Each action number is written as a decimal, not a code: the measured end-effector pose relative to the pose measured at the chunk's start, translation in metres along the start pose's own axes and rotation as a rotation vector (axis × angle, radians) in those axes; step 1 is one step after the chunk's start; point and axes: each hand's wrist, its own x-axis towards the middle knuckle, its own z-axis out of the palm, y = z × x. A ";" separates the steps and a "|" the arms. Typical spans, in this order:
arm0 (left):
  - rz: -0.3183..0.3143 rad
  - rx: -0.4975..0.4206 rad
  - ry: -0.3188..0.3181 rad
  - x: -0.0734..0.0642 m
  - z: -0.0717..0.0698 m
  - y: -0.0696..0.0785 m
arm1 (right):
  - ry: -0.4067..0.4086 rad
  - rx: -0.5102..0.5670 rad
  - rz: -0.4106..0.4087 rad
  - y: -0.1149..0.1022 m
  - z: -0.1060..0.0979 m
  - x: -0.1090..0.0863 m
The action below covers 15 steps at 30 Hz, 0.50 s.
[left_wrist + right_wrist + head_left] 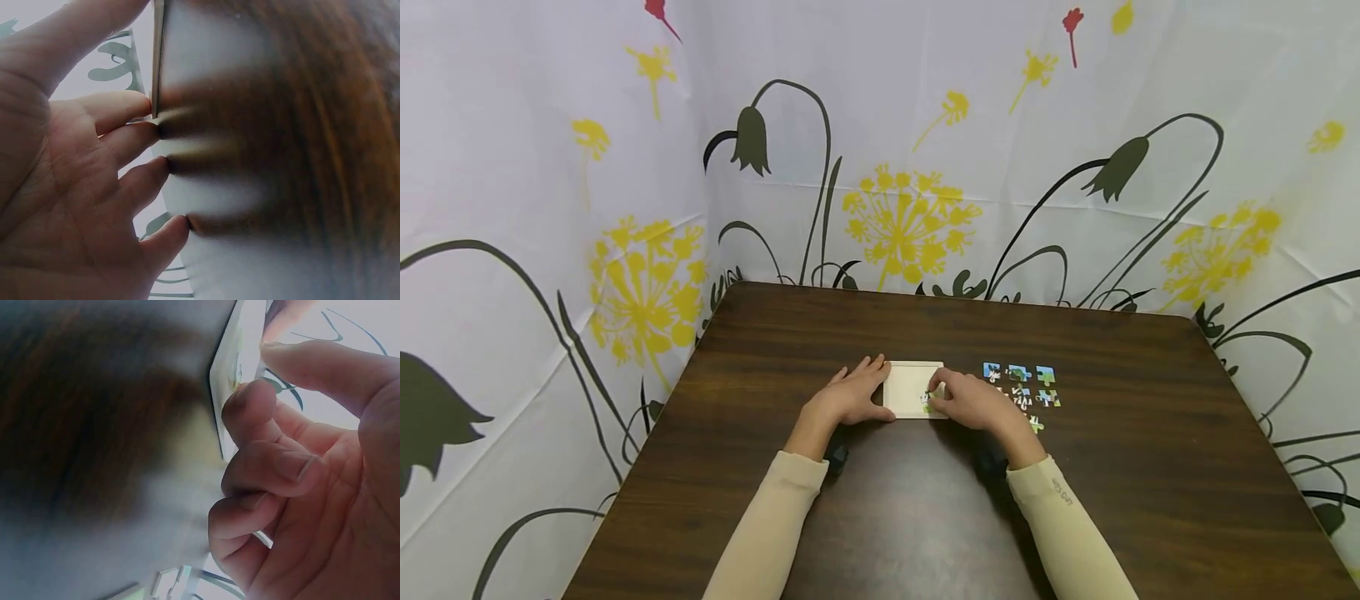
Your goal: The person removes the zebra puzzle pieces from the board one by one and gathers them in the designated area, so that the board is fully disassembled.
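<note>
A shallow cream puzzle tray (906, 390) lies flat on the table. My left hand (848, 397) rests at its left edge, fingers spread and straight; in the left wrist view the fingertips (178, 228) stand on the tabletop, one at the tray's rim. At the tray's lower right corner, my right hand (976, 403) has thumb and index finger on a green and white jigsaw piece (927, 402). The right wrist view shows this piece (238, 367) low in the tray, partly hidden by the index finger, with the other fingers curled.
Several loose jigsaw pieces (1046, 376) in blue, green and white lie in rough rows right of the tray; the right hand covers part of them. The dark wooden table (760, 342) ends at a flowered white curtain (880, 125) behind and at the sides.
</note>
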 end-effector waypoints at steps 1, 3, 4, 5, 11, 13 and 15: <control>0.001 0.000 0.004 0.000 0.000 0.000 | 0.005 0.006 -0.001 0.000 0.000 0.001; 0.003 0.000 0.007 0.001 0.000 -0.001 | 0.010 0.011 -0.009 -0.001 0.000 0.002; 0.003 0.000 0.007 0.001 0.000 -0.002 | 0.010 0.012 -0.014 0.000 0.001 0.003; 0.004 0.000 0.004 0.001 0.000 -0.001 | 0.007 0.014 -0.014 0.000 0.001 0.003; -0.002 0.006 0.001 0.001 0.000 -0.001 | -0.010 0.022 -0.040 0.003 0.002 0.005; -0.004 0.008 0.002 0.001 0.000 -0.001 | -0.019 0.037 -0.052 0.004 0.002 0.005; -0.005 0.009 0.003 0.001 0.000 -0.001 | -0.028 0.058 -0.063 0.005 0.001 0.006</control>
